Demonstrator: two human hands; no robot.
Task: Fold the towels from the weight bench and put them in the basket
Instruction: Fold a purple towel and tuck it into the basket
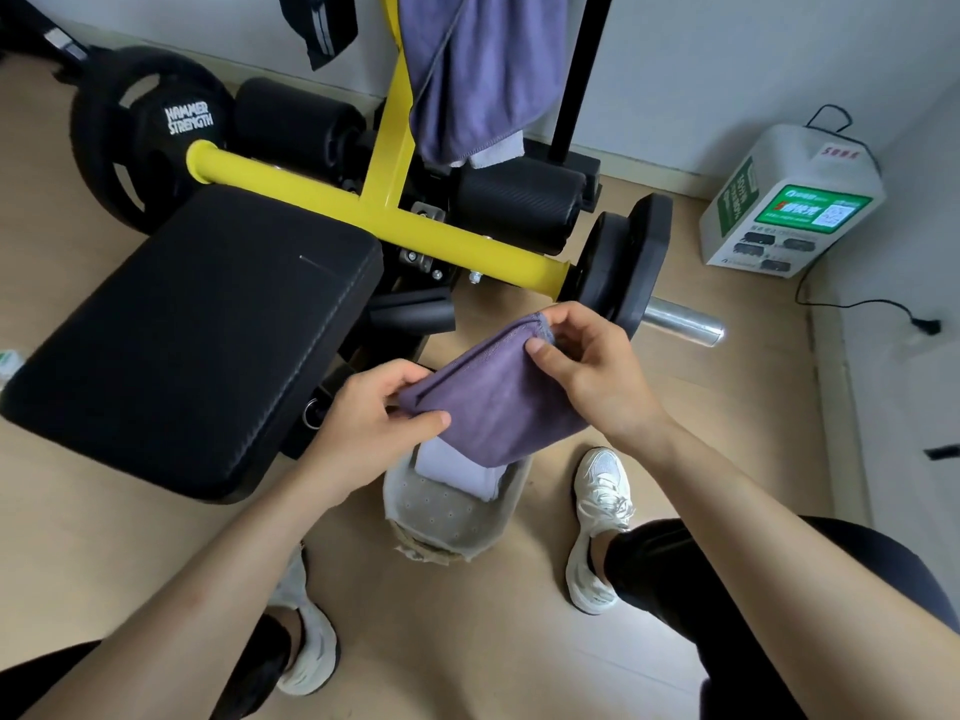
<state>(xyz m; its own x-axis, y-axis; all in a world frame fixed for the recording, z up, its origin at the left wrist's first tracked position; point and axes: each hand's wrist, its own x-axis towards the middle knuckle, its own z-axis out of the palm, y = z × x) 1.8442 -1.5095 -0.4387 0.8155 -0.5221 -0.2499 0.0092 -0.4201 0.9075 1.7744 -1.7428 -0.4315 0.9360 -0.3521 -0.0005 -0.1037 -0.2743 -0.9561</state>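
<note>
Purple towel [493,402], folded, flat rectangle

A home gym corner — padded weight bench [197,335], weight plates [623,267], wood-look floor [467,641].

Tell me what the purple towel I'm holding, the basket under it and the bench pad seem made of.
The purple towel looks like matte cloth, perhaps microfibre, with a stitched hem. The basket shows pale dotted fabric lining, frayed at the rim; its shell is unclear. The bench pad seems vinyl or leather: black, faintly shiny, stitched.
</note>
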